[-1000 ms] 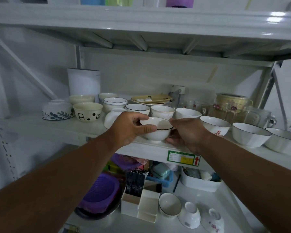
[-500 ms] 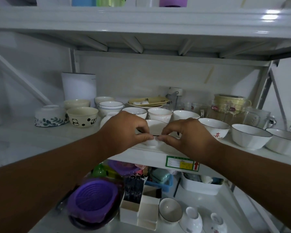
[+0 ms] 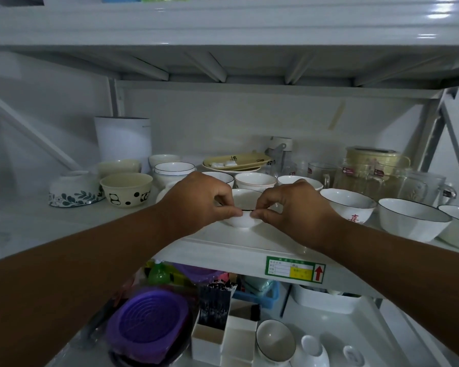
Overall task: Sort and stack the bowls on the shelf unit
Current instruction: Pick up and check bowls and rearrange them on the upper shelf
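— Pinching what, and where?
— Left hand [image 3: 196, 201] and right hand [image 3: 292, 207] both pinching the near rim of the small white bowl [image 3: 243, 219], sitting at the shelf [image 3: 223, 245] front, 12 o'clock.
— Handling how?
— Probably glazed, stiff, light, chippable, slippery; gripping opposite rim edges, 3 and 9 o'clock, likely steadier.

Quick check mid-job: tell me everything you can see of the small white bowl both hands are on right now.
The small white bowl looks like glazed ceramic, round, with a thin dark line along its rim. It stands upright, mouth up and seemingly empty, near the front edge of the middle shelf, ahead of a row of similar bowls. The left hand pinches its rim from the left, the right hand from the right. The hands cover both sides; only the near wall and part of the inside show.
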